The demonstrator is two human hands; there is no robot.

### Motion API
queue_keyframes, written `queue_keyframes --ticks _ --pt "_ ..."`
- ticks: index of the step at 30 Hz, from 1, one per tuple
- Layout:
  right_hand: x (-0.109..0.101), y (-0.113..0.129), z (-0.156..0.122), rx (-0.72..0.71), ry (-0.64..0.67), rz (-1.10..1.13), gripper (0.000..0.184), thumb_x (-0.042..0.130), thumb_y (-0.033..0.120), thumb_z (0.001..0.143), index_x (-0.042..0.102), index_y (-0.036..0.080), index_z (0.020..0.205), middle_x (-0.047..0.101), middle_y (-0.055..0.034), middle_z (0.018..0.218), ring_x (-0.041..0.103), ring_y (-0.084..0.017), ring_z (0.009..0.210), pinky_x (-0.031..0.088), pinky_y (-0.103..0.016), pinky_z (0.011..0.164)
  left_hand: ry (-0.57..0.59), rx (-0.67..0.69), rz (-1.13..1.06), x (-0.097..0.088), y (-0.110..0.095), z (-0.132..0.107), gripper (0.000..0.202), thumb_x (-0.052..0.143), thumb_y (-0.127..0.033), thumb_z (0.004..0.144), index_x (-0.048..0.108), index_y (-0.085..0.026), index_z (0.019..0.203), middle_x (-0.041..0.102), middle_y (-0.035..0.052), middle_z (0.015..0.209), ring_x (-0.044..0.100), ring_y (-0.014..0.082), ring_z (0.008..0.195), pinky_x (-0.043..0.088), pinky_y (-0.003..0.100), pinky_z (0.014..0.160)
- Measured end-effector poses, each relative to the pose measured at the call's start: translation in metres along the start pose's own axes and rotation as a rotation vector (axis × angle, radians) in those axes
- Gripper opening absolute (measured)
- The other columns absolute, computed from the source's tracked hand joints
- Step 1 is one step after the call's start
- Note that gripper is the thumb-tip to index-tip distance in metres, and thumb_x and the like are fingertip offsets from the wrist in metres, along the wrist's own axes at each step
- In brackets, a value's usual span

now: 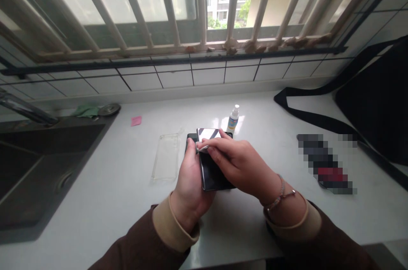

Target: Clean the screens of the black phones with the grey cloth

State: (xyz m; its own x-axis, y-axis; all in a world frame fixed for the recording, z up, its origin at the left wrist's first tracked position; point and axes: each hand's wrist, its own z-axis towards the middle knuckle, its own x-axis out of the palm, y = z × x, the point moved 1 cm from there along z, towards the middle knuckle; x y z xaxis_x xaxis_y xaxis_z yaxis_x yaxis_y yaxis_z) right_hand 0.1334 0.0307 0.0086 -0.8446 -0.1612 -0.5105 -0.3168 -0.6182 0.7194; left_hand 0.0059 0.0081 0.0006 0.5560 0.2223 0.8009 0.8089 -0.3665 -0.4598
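A dark smartphone (214,173) with a glossy screen rests in my left hand (190,181), whose fingers wrap round its left edge and underside. Over the screen lies my right hand (237,157), its fingers closed on a small whitish cloth (202,148) pressed against the glass. Beneath and behind the phone shows part of a dark flat object (191,137); its kind is hidden. Left of my hands a clear phone case (166,156) lies flat. A small white spray bottle (233,119) with a coloured label stands upright just beyond the phone.
A dark sink (41,168) with a metal faucet (28,108) occupies the left side. Near it lie a green cloth (86,111), a drain strainer (109,109) and a pink paper (136,121). At right are a black bag (376,100) with its strap and a blurred-out object (325,164).
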Motion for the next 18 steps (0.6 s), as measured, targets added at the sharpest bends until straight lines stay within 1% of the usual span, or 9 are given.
queue_keyframes --ticks 1,4,7,8,9,12,15,18 --pt "0.001 0.001 0.0 -0.019 0.03 0.017 0.025 0.055 0.02 0.107 0.074 0.026 0.123 0.083 -0.0014 0.111 0.08 -0.019 0.097 0.033 -0.059 0.132 -0.017 0.006 0.003 0.0 0.0 0.0 0.061 0.041 -0.056 0.11 0.073 -0.01 0.134 0.077 0.0203 0.13 0.067 0.0331 0.134 0.05 0.043 0.116" --pt "-0.003 0.004 -0.001 -0.043 0.082 0.064 0.023 0.054 0.021 0.107 0.074 0.025 0.118 0.083 -0.0009 0.102 0.08 -0.019 0.092 0.033 -0.059 0.132 -0.036 -0.017 0.0 -0.001 -0.002 0.0 0.064 0.04 -0.058 0.109 0.076 -0.008 0.127 0.079 0.0199 0.121 0.071 0.0328 0.127 0.053 0.042 0.113" --pt "-0.009 0.009 -0.001 -0.083 0.103 0.104 0.022 0.055 0.019 0.105 0.074 0.026 0.114 0.083 -0.0006 0.1 0.08 -0.019 0.095 0.033 -0.056 0.132 -0.059 -0.024 0.0 -0.002 -0.005 -0.001 0.068 0.042 -0.062 0.108 0.077 -0.006 0.124 0.08 0.0184 0.105 0.075 0.0325 0.117 0.056 0.042 0.108" --pt "-0.01 0.011 -0.001 -0.098 0.105 0.118 0.022 0.056 0.018 0.103 0.074 0.026 0.112 0.083 -0.0002 0.099 0.08 -0.019 0.093 0.033 -0.056 0.132 -0.065 -0.026 0.001 -0.002 -0.006 -0.001 0.069 0.042 -0.063 0.107 0.076 -0.006 0.125 0.08 0.0179 0.102 0.076 0.0321 0.115 0.057 0.042 0.107" --pt "-0.011 0.012 -0.001 -0.107 0.11 0.131 0.022 0.057 0.017 0.101 0.074 0.026 0.11 0.083 0.0005 0.098 0.08 -0.019 0.09 0.032 -0.055 0.133 -0.067 -0.032 0.001 -0.002 -0.007 -0.001 0.07 0.041 -0.063 0.107 0.075 -0.006 0.127 0.08 0.0178 0.102 0.076 0.0318 0.114 0.057 0.042 0.106" --pt "-0.012 0.016 0.0 -0.113 0.157 0.163 0.022 0.058 0.012 0.094 0.073 0.025 0.1 0.083 0.0028 0.094 0.079 -0.017 0.082 0.029 -0.054 0.134 -0.067 -0.024 -0.015 0.001 -0.009 0.0 0.07 0.039 -0.063 0.108 0.073 -0.006 0.133 0.08 0.0188 0.113 0.075 0.032 0.118 0.057 0.043 0.108" --pt "-0.012 0.019 0.001 -0.127 0.193 0.18 0.021 0.057 0.01 0.09 0.071 0.026 0.093 0.084 0.0027 0.095 0.08 -0.019 0.09 0.03 -0.051 0.134 -0.115 -0.026 -0.031 0.002 -0.008 0.002 0.066 0.043 -0.061 0.108 0.073 -0.008 0.132 0.08 0.018 0.116 0.074 0.0318 0.119 0.057 0.044 0.109" --pt "-0.012 0.02 0.001 -0.136 0.179 0.185 0.019 0.057 0.012 0.089 0.07 0.026 0.089 0.084 0.0012 0.096 0.081 -0.021 0.1 0.031 -0.051 0.133 -0.124 -0.039 -0.035 0.0 -0.007 0.004 0.062 0.046 -0.059 0.107 0.075 -0.007 0.126 0.08 0.0185 0.116 0.075 0.0315 0.118 0.057 0.043 0.109"
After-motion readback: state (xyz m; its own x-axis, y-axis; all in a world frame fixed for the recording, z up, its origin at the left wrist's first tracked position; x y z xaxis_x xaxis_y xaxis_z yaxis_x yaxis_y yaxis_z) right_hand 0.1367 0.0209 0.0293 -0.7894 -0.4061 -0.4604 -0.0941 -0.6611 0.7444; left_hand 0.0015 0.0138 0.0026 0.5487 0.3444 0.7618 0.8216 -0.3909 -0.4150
